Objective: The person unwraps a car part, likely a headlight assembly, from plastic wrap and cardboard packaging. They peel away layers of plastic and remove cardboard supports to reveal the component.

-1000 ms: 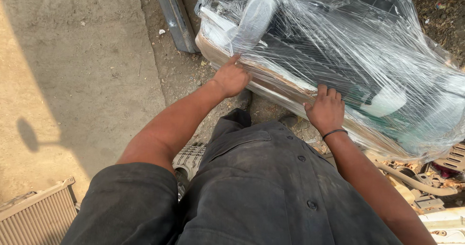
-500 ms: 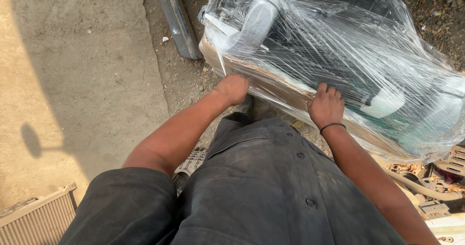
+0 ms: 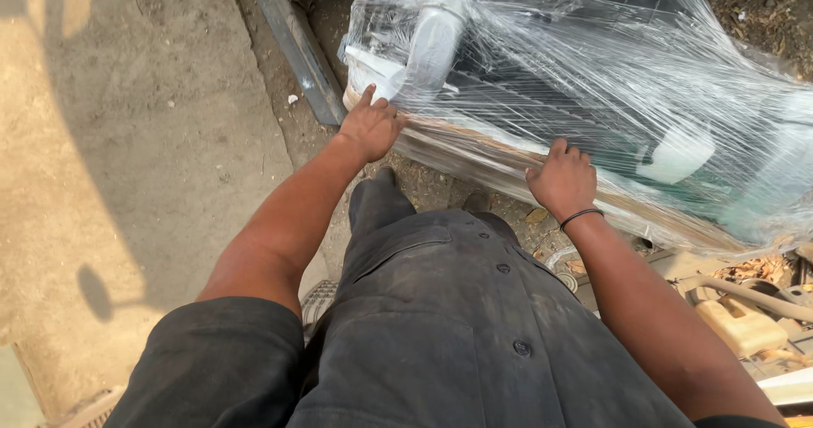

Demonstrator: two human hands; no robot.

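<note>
- Currently the large plastic-wrapped bundle (image 3: 593,98), dark machine parts under clear film, is seen lying on the dirt at the far right of the scene, its near edge resting low by the person's legs.
- The left hand (image 3: 370,127) is pressed on the near left corner of the bundle, fingers spread over the film, while the right hand (image 3: 563,178) is laid flat on the near edge further right; the hands are held well apart, and a closed grip under the edge cannot be confirmed for either.
- A slip is judged likely if force is applied through the film alone, since the smooth wrap could slide or tear under the palms.
- The pale pipe-like part (image 3: 436,34) beneath the wrap could be strained if the left corner is lifted unevenly.
- A tilt toward the near side could bring the load against the legs, given how close the dark trousers (image 3: 440,326) are.
- The metal rail (image 3: 296,47) at the far left and the loose scrap parts (image 3: 754,309) at the near right could catch the bundle or trip a foot.
</note>
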